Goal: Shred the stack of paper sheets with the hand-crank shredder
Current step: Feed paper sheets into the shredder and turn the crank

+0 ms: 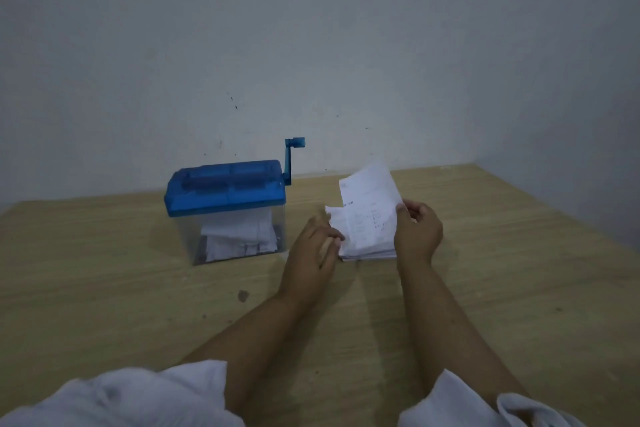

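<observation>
Pinches the top sheet (pixel 370 204) at its right edge with the right hand (pixel 417 230) — thumb on the printed face, the other fingers curled behind the paper. Holds this sheet lifted and tilted, with its long axis running from the stack up and away toward the wall (pixel 311 45) and its lower end meeting the stack of paper sheets (pixel 367 255). Keeps the stack flat on the wooden table (pixel 138 288), between the two hands and just right of the shredder (pixel 225 191), not touching it. Touches the left edge of the papers with the left hand (pixel 313 253): fingers close together and almost straight, tips against the paper, pinching nothing as far as the blur allows to see. Cannot tell the long axis of the stack itself, since only its near edge shows under the lifted sheet.

Stands with its long side left to right, about parallel to the wall — this for the shredder. Carries a blue lid on top and a blue crank (pixel 290 159) at the right end, arm pointing straight up, knob turned to the right. Holds white paper pieces (pixel 239 236) in the clear bin (pixel 188 243) under the lid, some hanging from above, more piled on the bottom.

Shows white sleeves (pixel 138 395) at the bottom edge, both forearms bare.
</observation>
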`<state>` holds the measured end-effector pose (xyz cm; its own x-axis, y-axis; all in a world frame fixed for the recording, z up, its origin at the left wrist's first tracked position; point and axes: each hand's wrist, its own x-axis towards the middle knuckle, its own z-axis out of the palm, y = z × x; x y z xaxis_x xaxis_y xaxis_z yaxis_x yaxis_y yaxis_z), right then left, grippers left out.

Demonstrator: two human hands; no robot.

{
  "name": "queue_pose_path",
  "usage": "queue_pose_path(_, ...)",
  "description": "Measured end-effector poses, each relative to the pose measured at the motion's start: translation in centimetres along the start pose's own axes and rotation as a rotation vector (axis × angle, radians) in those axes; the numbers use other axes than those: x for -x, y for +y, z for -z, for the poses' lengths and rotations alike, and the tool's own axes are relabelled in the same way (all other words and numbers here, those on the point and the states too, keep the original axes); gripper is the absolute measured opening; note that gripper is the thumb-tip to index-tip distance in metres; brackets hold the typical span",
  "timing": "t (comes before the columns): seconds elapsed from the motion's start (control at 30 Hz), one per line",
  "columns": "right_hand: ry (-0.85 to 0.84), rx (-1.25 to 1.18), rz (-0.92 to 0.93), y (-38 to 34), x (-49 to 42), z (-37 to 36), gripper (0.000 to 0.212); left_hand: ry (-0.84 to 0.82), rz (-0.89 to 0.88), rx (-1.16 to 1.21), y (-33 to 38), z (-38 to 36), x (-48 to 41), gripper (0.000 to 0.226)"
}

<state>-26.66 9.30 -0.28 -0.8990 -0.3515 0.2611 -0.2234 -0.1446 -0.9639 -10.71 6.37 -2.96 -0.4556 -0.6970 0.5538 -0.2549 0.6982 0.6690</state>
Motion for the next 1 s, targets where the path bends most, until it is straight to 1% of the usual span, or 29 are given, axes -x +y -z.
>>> queue_pose_path(0.03,0.017,-0.055,-0.019,-0.6,0.1,0.1,0.008,0.069,0.022,0.102,0.4,0.4,0.1,0.016)
queue_pose_path(0.1,0.022,-0.178,-0.032,-2.5,0.7,0.2,0.006,0.127,0.069,0.224,2.1,1.9,0.1,0.014)
queue_pose_path(0.2,-0.021,-0.323,-0.033,-5.8,2.7,0.0,0.008,0.096,0.131,0.301,4.6,5.0,-0.4,0.024)
queue_pose_path(0.3,-0.106,-0.39,0.022,-8.8,5.6,-1.2,0.013,0.138,0.151,0.405,5.7,8.5,-0.7,0.035)
queue_pose_path(0.37,-0.185,-0.39,0.062,-10.3,7.8,-2.7,0.016,0.183,0.126,0.396,5.8,11.2,-0.4,0.031)
queue_pose_path(0.5,-0.323,-0.288,0.144,-11.8,10.3,-5.4,0.013,0.273,0.141,0.345,4.9,15.4,-0.3,0.01)
queue_pose_path(0.63,-0.527,-0.182,0.154,-13.3,11.2,-7.8,0.022,0.352,0.224,0.292,3.0,19.3,-0.8,0.01)
queue_pose_path(0.7,-0.66,-0.065,0.201,-14.3,10.8,-8.7,0.017,0.326,0.258,0.233,2.3,20.8,-1.7,0.012)
queue_pose_path(0.77,-0.759,0.059,0.271,-15.5,10.0,-10.0,0.011,0.262,0.27,0.187,1.4,22.3,-2.8,0.013)
queue_pose_path(0.8,-0.792,0.129,0.303,-16.1,9.5,-10.8,0.013,0.224,0.267,0.162,0.9,23.0,-3.6,0.013)
queue_pose_path(0.83,-0.816,0.198,0.326,-16.7,9.1,-11.4,0.016,0.193,0.263,0.137,0.6,23.5,-4.1,0.014)
queue_pose_path(0.9,-0.848,0.314,0.394,-17.5,8.0,-12.8,0.014,0.163,0.254,0.119,-0.2,24.3,-5.4,0.014)
queue_pose_path(1.0,-0.862,0.456,0.503,-18.3,6.3,-14.9,0.014,0.17,0.246,0.095,-1.2,24.5,-7.1,0.013)
